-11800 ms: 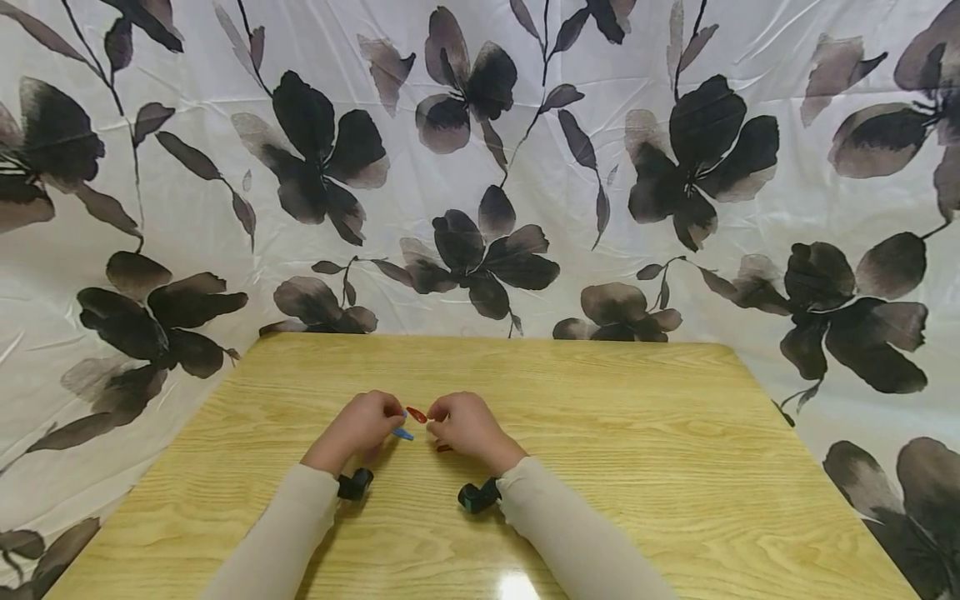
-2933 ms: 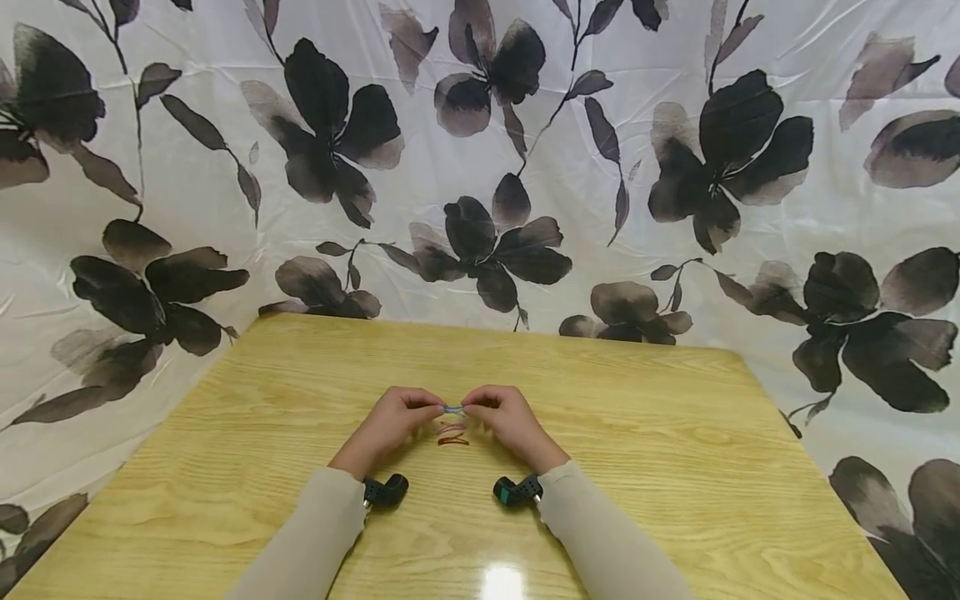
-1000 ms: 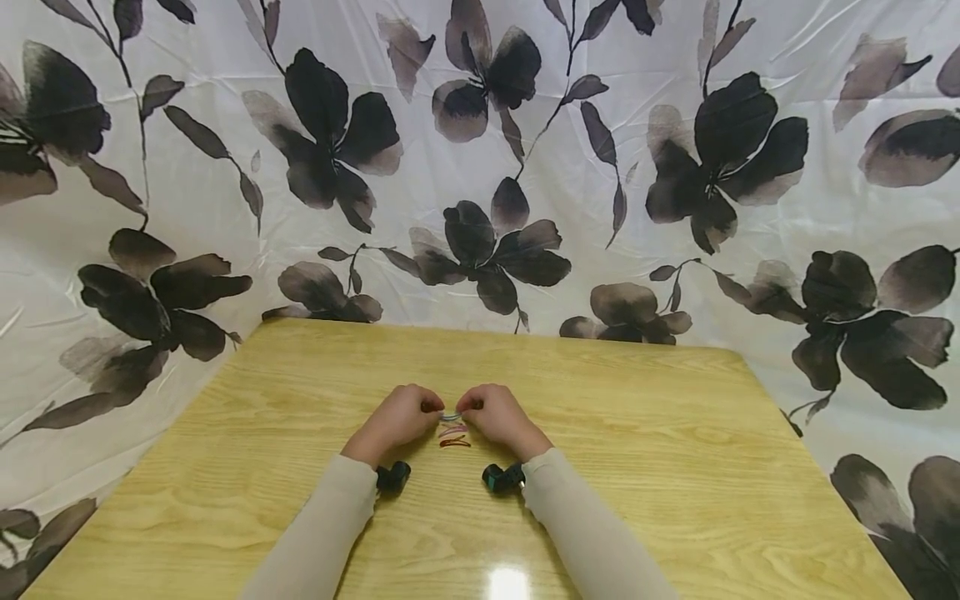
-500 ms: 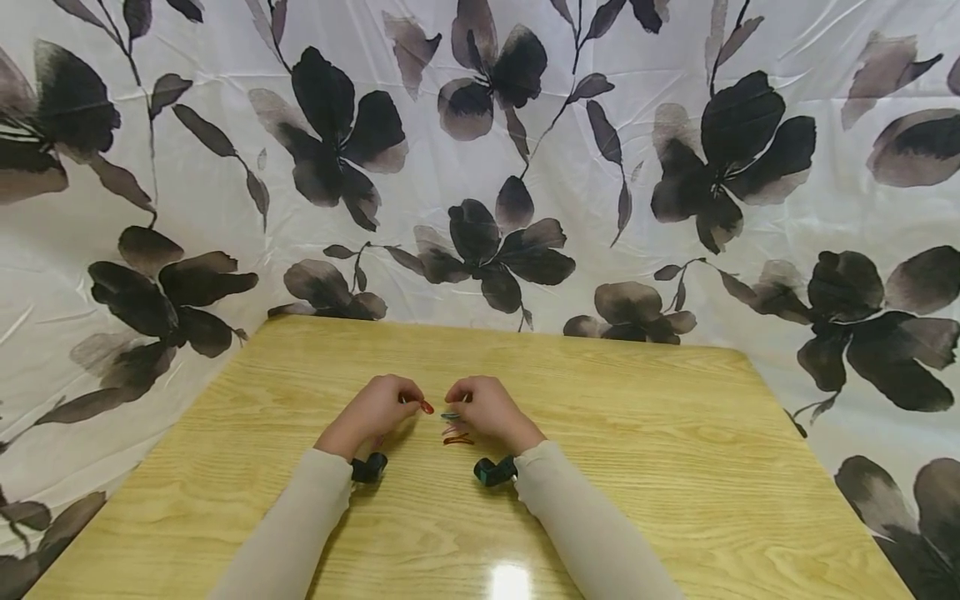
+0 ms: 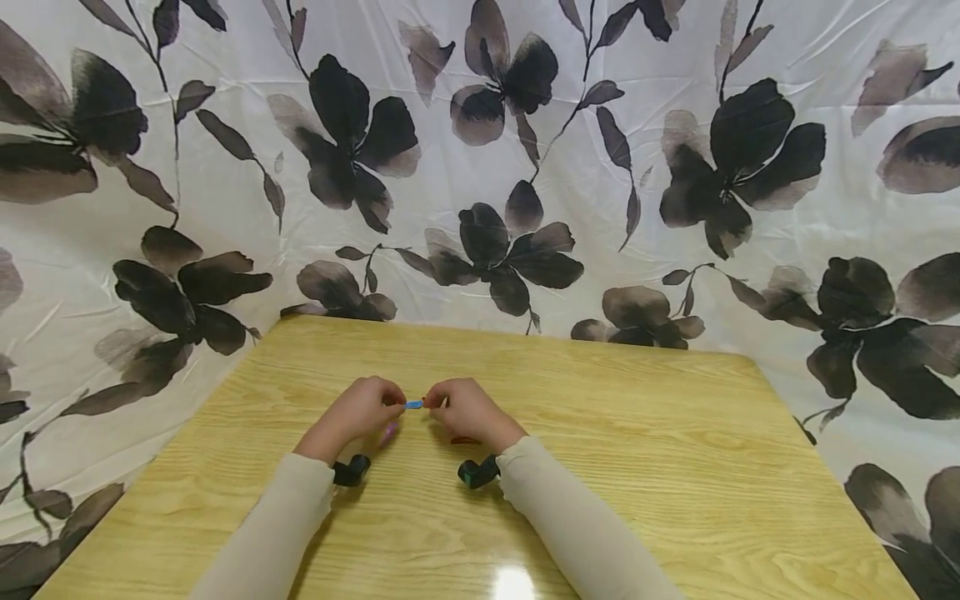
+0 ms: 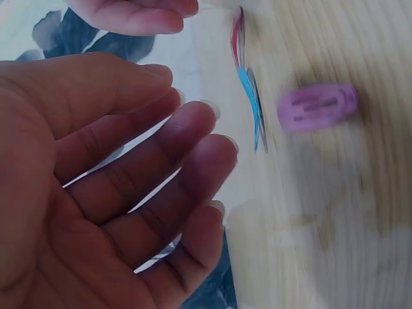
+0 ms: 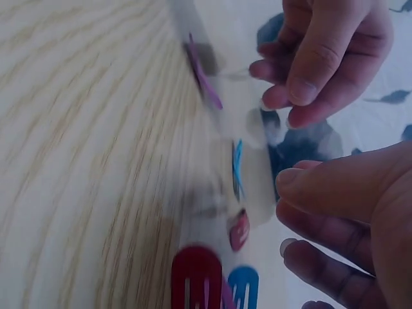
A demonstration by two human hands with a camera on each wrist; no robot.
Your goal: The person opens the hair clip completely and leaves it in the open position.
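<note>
Between my hands, a blue hair clip [image 5: 413,405] and a smaller-looking red hair clip [image 7: 240,230] lie end to end on the table. My left hand [image 5: 360,417] is just left of the blue one, its fingers bent loosely; the left wrist view shows nothing in them. A purple hair clip [image 6: 318,106] lies below that hand. My right hand [image 5: 471,412] is beside the red clip, thumb and fingers apart in the right wrist view. Beneath it, partly hidden, sit another red hair clip [image 7: 196,277], another blue hair clip [image 7: 244,286] and a sliver of purple.
The wood-grain table [image 5: 615,467] spreads around both hands. Behind it hangs a white cloth [image 5: 615,67] with dark flowers. Black wrist cameras [image 5: 478,473] sit under both wrists, close to the tabletop.
Earlier, both hands pinched a blue clip over the row of clips, then lowered it there and let go. Both have since moved left to the loose clips; the right now covers most of that row.
</note>
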